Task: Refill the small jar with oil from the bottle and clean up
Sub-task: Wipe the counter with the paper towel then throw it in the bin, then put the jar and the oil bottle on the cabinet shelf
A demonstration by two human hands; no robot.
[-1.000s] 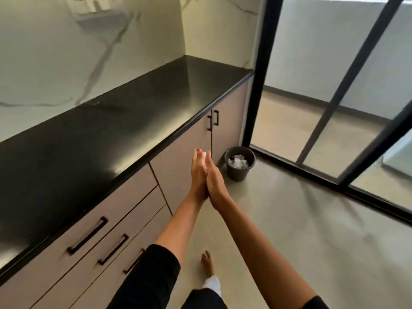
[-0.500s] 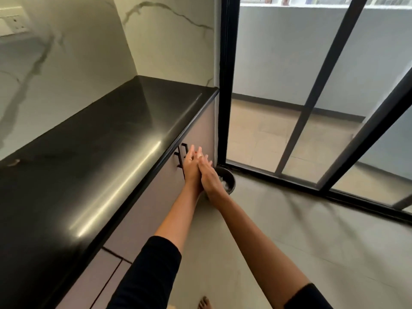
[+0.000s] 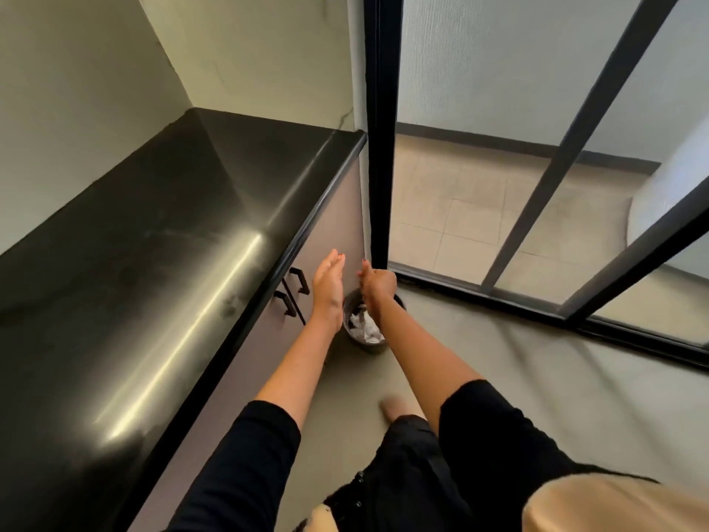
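At the bottom edge a beige shape point(image 3: 614, 508) is cut off by the frame and cannot be identified; above it two black sleeves point(image 3: 245, 466) reach forward, and one bare foot point(image 3: 395, 407) shows between them, blurred and half hidden by dark clothing; the two forearms stretch out over the grey floor point(image 3: 498, 397) toward one small dark bin point(image 3: 351, 314) that stands at the end of the cabinet point(image 3: 268, 347); crumpled white paper point(image 3: 364, 326) lies inside the bin, partly covered by the right forearm, so the pieces cannot be counted; the left hand point(image 3: 328, 286) is held flat, fingers straight and pressed together, palm turned toward the other hand; the right hand point(image 3: 378, 284) shows its back, its fingers curl under out of sight, and whether they pinch anything cannot be told; half a second ago the two hands were pressed palm to palm, and now a gap separates them above the bin; two black handles point(image 3: 300, 280) sit on the cabinet doors just left of the left hand; the glossy black countertop point(image 3: 153, 243) runs back to the corner; the black door frame point(image 3: 378, 128) rises beside it, with a tiled floor point(image 3: 460, 209) beyond the glass; the jar and the bottle lie outside this view, so their place cannot be told.
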